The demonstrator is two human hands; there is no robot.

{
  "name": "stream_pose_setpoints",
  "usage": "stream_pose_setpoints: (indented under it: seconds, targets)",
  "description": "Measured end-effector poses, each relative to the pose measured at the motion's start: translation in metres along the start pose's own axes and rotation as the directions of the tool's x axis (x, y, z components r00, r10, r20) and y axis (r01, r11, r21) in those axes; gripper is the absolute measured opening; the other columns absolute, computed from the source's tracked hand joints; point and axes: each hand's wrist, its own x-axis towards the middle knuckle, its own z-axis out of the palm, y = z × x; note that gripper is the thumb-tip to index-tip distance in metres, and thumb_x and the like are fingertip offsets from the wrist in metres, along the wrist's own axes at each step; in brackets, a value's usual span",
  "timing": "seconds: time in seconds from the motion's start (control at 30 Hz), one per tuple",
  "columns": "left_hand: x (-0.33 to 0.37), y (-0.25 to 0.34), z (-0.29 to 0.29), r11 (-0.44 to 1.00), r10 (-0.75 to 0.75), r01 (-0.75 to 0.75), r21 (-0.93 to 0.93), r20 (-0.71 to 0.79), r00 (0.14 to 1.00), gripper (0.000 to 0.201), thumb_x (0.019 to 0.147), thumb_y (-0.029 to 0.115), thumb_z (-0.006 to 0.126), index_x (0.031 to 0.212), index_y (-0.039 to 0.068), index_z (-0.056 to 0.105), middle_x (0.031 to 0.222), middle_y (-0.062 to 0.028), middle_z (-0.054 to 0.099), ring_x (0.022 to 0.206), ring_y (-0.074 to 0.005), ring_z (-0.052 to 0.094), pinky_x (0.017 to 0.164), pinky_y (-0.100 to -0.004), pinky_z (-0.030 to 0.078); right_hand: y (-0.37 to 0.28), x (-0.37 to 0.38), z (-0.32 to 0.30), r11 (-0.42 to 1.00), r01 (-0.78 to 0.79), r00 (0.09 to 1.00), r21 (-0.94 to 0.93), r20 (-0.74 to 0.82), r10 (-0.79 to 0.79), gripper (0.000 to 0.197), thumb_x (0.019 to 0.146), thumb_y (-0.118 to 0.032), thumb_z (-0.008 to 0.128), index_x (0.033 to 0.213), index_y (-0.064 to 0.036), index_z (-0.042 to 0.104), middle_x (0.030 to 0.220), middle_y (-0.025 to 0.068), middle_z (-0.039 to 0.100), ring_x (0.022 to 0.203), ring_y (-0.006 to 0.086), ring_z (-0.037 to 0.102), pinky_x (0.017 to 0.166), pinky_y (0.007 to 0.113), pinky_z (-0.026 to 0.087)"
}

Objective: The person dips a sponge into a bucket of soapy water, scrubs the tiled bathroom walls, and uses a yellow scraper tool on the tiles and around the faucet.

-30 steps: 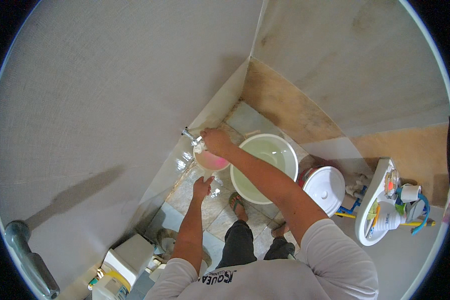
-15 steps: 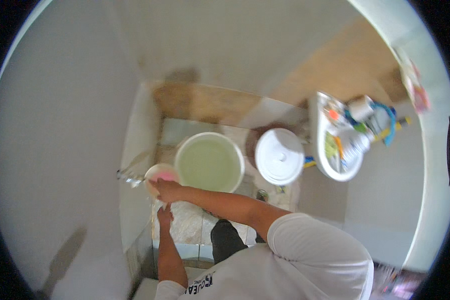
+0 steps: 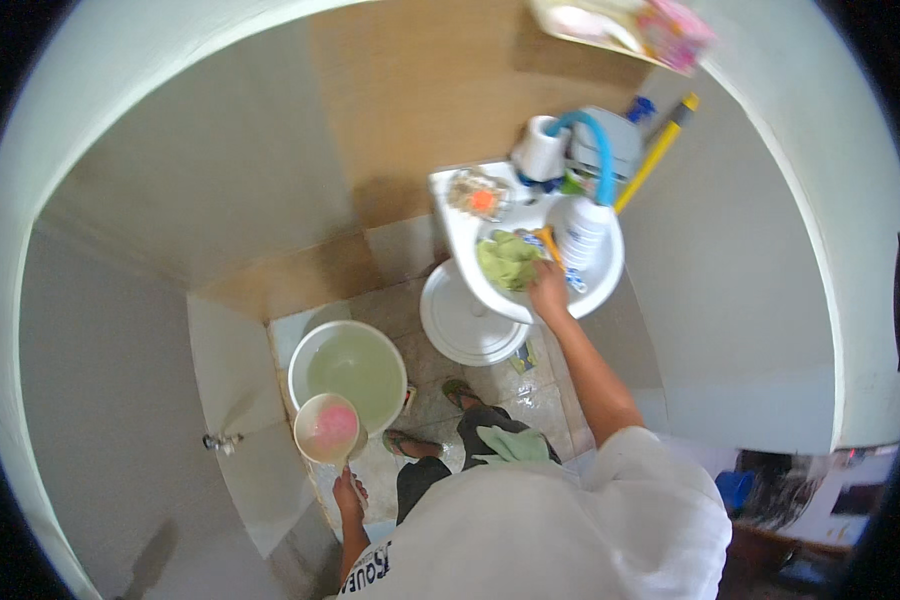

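Observation:
My left hand (image 3: 349, 493) is closed around the handle of a whitish dipper (image 3: 309, 447), held beside and partly over the near rim of a white tub of greenish water (image 3: 292, 385). Something pink (image 3: 334, 424) shows inside the dipper; its kind is unclear. At the right, my right hand (image 3: 547, 290) reaches into the white sink (image 3: 500, 303), its fingers closed at the edge of a crumpled green cloth (image 3: 508, 258). An orange-handled brush (image 3: 550, 250) and a white ribbed bottle with a blue tube (image 3: 582, 235) lie beyond the cloth.
A white round lid (image 3: 460, 325) sits low beside the sink. A faucet (image 3: 222, 442) juts from the left wall. A yellow pole (image 3: 660, 150) leans behind the sink, and a shelf with a pink package (image 3: 674, 32) hangs above. A green cloth (image 3: 515, 445) lies over my leg.
My right hand has left the dipper and moved right into the sink, onto the green cloth. My left hand now holds the dipper by its handle, away from the faucet. The view has swung right.

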Motion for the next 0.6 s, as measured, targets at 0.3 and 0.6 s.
stream_pose_setpoints:
  seconds: [0.3,0.6]
  targets:
    - [0.012,0.056,0.043,0.89,0.051,-0.15,0.431,0.231,0.971,0.037,0.085,0.042,0.05,0.078,0.005,0.047,0.055,-0.0037,0.044,0.041,-0.0125,0.041,0.035,-0.0258,0.034,-0.047,-0.103,-0.039,0.803,-0.147,0.946,0.578,0.318,-0.055,0.042,0.082,-0.021,0.055,0.12,-0.0063,0.045,0.115,0.0165,0.047,0.101,0.0303,0.05,0.086,0.038,0.041]
    - [0.035,0.114,0.095,0.567,-0.066,-0.473,0.675,0.609,0.79,0.039,0.088,0.043,0.045,0.075,0.006,0.047,0.047,-0.0024,0.041,0.036,-0.0112,0.036,0.035,-0.0241,0.03,0.002,-0.378,-0.082,0.478,-0.787,0.58,0.39,0.207,0.788,0.034,0.081,-0.03,0.055,0.106,-0.0075,0.056,0.097,0.0174,0.058,0.088,0.0339,0.056,0.074,0.043,0.045]
